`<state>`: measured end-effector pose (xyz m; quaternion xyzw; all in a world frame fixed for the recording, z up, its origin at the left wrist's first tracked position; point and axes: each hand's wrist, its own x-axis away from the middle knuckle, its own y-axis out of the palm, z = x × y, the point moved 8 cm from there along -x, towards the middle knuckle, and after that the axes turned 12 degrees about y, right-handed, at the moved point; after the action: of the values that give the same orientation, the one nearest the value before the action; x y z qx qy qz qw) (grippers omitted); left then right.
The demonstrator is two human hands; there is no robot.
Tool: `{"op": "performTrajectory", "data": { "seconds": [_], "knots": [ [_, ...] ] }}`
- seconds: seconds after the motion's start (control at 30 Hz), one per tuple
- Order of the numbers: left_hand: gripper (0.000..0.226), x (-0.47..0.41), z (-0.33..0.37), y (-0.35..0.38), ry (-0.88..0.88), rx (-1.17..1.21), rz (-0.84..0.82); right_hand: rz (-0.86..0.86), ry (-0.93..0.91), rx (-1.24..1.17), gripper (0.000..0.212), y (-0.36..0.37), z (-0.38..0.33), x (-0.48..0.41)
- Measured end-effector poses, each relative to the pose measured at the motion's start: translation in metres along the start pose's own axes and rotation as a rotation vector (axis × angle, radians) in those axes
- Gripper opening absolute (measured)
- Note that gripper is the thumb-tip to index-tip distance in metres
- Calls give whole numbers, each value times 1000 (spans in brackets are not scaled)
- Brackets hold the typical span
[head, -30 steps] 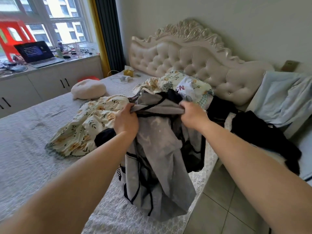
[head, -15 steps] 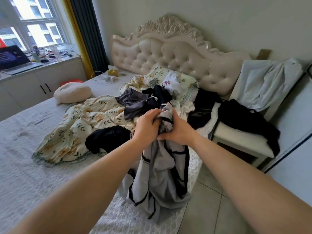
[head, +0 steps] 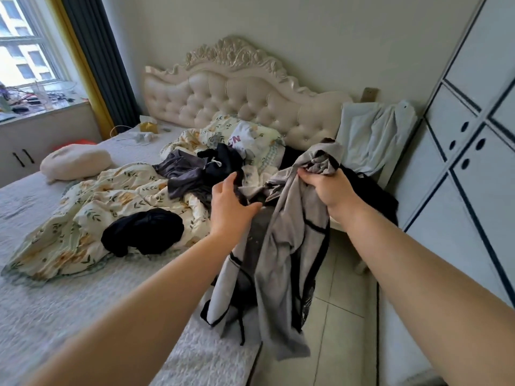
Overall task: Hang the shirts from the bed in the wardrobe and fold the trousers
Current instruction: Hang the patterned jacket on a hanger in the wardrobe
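A grey garment with black piping (head: 278, 263) hangs over the bed's right edge, bunched at the top in my right hand (head: 328, 190), which grips it. My left hand (head: 231, 207) hovers just left of it with fingers spread and holds nothing. On the bed (head: 41, 302) lie a dark grey garment (head: 184, 174), a black one with a white drawstring (head: 220, 160) and a black bundle (head: 142, 232) on a floral quilt (head: 83, 218). The wardrobe (head: 468, 151) stands at the right with its doors closed.
A bedside stand carries a pale blue cloth (head: 373, 135) and black clothing (head: 373, 190). A round cream cushion (head: 75, 161) lies at the bed's left. The padded headboard (head: 237, 98) is behind. A tiled floor strip (head: 340, 302) runs between bed and wardrobe.
My left hand let go of the grey garment and opened. My right hand carried the bunched top to the right, off the bed's edge. The view turned right toward the wardrobe.
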<state>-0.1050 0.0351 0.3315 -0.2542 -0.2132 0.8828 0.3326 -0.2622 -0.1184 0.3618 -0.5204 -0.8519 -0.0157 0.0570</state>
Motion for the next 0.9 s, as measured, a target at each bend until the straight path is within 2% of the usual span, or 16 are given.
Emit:
{"op": "performTrajectory", "data": {
  "seconds": [0.03, 0.07, 0.13, 0.17, 0.27, 0.37, 0.43, 0.5, 0.57, 0.67, 0.83, 0.9],
  "knots": [
    [86, 7, -10, 7, -141, -46, -64, 14, -6, 7, 10, -11, -4, 5],
    [77, 15, -20, 11, -262, -79, -122, 34, -6, 9, 10, -23, -5, 11],
    [33, 27, -27, 15, -355, -67, -174, 74, 6, -11, 10, -45, -5, 20],
    [27, 32, -25, 17, -341, -20, -165, 98, 15, -11, 9, -55, -2, 24],
    [31, 40, -5, 23, -229, 72, -120, 223, 25, 79, 9, -84, 5, 40],
    [32, 42, 32, 26, -75, 89, -76, 298, 64, 237, 22, -106, 12, 56],
    [28, 38, 57, 27, -35, 210, -36, 275, 103, 240, 22, -116, 14, 67],
    [24, 35, 80, 35, -68, 423, -33, 203, 130, 196, 13, -119, 12, 80],
    [22, 36, 105, 50, -114, 629, -86, 149, 110, 181, 9, -122, 5, 94],
    [19, 45, 156, 74, -55, 873, -238, 125, 54, 171, 7, -132, -10, 111],
    [16, 69, 238, 96, 271, 865, -467, 35, -54, 82, 19, -148, -36, 137],
    [16, 79, 261, 99, 388, 842, -499, 14, -48, 75, 22, -154, -37, 147]
  ]
}}
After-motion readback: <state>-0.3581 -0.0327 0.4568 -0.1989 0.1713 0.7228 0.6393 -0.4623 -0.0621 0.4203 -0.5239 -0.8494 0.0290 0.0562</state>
